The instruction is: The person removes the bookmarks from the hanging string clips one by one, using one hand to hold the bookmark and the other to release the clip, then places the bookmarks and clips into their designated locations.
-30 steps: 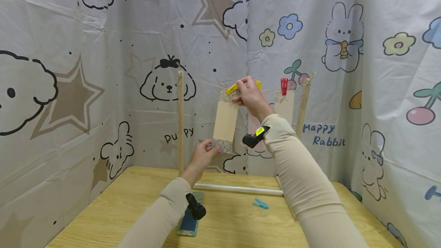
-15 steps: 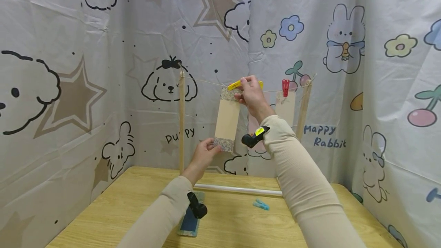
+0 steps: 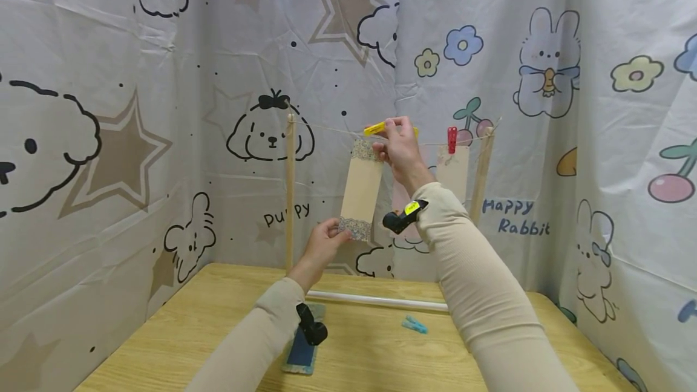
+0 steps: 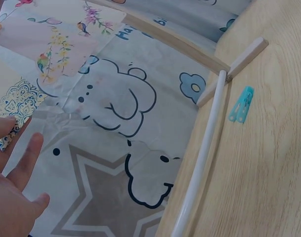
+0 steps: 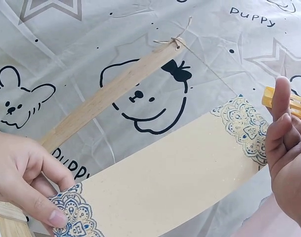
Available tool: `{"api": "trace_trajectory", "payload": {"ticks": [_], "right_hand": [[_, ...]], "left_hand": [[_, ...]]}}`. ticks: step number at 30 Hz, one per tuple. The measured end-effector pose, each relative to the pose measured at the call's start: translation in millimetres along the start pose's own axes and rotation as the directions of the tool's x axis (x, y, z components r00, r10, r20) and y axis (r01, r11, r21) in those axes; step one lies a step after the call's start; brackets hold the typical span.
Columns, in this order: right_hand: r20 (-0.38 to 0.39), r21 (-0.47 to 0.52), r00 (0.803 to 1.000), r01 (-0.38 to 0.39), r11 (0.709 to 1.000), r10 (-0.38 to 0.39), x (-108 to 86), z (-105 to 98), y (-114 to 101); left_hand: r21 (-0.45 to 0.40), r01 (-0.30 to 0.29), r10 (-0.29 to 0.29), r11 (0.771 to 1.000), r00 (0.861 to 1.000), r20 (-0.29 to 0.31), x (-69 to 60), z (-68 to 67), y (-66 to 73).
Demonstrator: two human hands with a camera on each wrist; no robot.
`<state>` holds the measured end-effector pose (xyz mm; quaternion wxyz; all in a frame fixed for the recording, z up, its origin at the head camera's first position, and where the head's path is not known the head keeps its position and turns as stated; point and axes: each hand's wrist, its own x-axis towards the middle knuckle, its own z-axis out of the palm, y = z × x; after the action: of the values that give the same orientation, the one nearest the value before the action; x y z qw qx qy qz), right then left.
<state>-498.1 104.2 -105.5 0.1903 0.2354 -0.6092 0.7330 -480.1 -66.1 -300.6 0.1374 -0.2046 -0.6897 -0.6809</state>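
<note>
A cream card with blue lace-patterned ends (image 3: 362, 183) hangs upright, slightly tilted, its top edge at the string (image 3: 327, 127). My left hand (image 3: 318, 250) pinches the card's lower patterned end between thumb and fingers. At the card's upper right corner, my right hand (image 3: 402, 150) holds a yellow clothespin (image 3: 374, 129) just above the top edge; in the right wrist view the clothespin (image 5: 281, 101) is apart from the card. Whether the right fingers also touch the card's corner, I cannot tell. Another yellow piece shows behind the right hand.
Wooden posts (image 3: 290, 198) (image 3: 481, 174) hold the string. A red clothespin (image 3: 452, 140) clips a pale card (image 3: 454, 168); a pink card hangs partly behind my right arm. On the table (image 3: 370, 356) lie a blue clothespin (image 3: 415, 324), a blue card (image 3: 301, 352) and a white rod (image 3: 381, 301).
The yellow clothespin in my right hand has lifted off the card's top edge and moved slightly up and right. My left hand keeps its pinch on the lower end.
</note>
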Motion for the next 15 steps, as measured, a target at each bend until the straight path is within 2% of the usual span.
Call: {"api": "trace_trajectory", "payload": {"ticks": [15], "right_hand": [[0.023,0.013,0.999,0.03,0.999,-0.03,-4.6,-2.6,-3.2]], "left_hand": [[-0.01,0.006,-0.006,1.0,1.0,0.003,0.4,0.2,-1.6]]}}
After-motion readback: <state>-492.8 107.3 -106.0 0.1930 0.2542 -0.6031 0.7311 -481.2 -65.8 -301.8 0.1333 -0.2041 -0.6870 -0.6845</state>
